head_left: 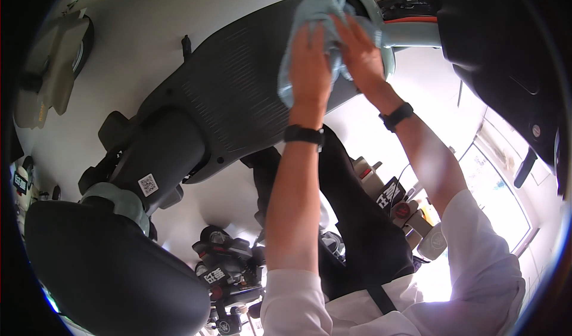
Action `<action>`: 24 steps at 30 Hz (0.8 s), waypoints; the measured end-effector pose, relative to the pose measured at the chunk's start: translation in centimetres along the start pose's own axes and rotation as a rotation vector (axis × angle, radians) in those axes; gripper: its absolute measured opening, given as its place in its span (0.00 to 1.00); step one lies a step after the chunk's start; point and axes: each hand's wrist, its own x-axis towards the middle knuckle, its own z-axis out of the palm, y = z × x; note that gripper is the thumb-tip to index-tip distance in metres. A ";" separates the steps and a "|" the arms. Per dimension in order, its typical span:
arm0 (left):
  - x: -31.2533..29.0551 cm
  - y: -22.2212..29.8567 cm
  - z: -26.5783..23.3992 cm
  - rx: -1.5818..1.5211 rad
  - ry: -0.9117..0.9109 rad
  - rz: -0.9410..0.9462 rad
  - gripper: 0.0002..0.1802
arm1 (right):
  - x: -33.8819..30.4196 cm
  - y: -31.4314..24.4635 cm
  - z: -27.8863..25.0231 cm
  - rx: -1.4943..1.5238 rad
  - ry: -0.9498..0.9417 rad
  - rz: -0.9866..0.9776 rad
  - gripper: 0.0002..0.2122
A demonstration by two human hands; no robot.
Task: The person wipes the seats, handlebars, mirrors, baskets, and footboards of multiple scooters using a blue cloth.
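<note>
A light blue cloth (325, 14) lies bunched at the far right end of a dark grey, ribbed footboard (232, 79) of a scooter. My left hand (310, 70) presses on the cloth with its fingers pointing away from me, and the cloth bulges around it. Beside it on the right, my right hand (360, 53) has its fingers bent over a fold of the same cloth. Both hands are slightly blurred, and the fingertips are partly sunk in the fabric. A pale grey-blue curved trim (387, 38) borders the footboard next to the right hand.
A rounded black scooter part (113, 270) fills the lower left, and a large black panel (500, 50) stands at the right. Other scooters (229, 264) are parked behind my legs, and a beige one (56, 67) stands at the far left. Bright light enters through a window (494, 187).
</note>
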 end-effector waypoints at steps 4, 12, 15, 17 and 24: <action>-2.0 2.3 3.5 0.046 -0.004 -0.046 0.23 | -2.0 2.3 -1.6 -0.180 0.018 -0.113 0.25; -10.2 0.6 -0.4 0.222 -0.247 0.166 0.23 | -14.1 -4.4 -0.3 0.151 -0.135 0.472 0.31; -10.1 0.0 -2.5 0.291 -0.233 0.127 0.25 | -12.3 -6.1 0.3 0.223 -0.124 0.444 0.30; -8.8 -0.9 -4.5 0.362 -0.185 0.078 0.26 | -9.2 -6.1 1.2 0.240 -0.171 0.329 0.30; -6.2 -3.9 -9.6 0.509 0.049 -0.104 0.34 | -0.1 -11.1 3.4 0.119 -0.180 0.010 0.30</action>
